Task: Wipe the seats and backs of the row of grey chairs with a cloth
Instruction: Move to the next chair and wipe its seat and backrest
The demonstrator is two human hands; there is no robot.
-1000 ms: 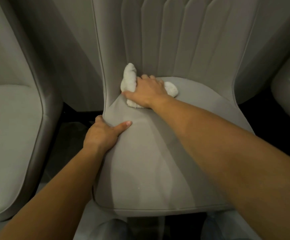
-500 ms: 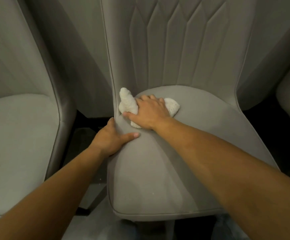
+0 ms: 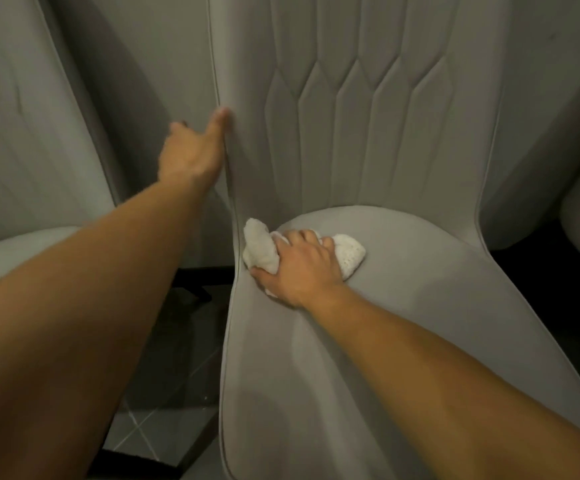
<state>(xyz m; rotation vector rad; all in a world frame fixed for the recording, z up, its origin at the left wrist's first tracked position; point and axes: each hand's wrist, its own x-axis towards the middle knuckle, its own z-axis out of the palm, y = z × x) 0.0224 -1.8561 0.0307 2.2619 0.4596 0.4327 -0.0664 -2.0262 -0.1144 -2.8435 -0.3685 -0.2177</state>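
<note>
head view: right hand (image 3: pixel 300 268) presses a crumpled white cloth (image 3: pixel 349 254) into the grey padded seat's (image 3: pixel 420 306) rear left corner; the ribbed backrest (image 3: pixel 368 116) rises just beyond; left hand (image 3: pixel 191 154), fingers straight, touches its edge.

- No readable text, label, brand, number or sign appears anywhere in the head view.
- The grey chair (image 3: pixel 402 341) upholstery carries stitched seams only, no lettering.
- The white cloth (image 3: pixel 349 256) bears no print or tag.

l grip (image 3: pixel 191 157) raised, r grip (image 3: pixel 299 268) low
</note>
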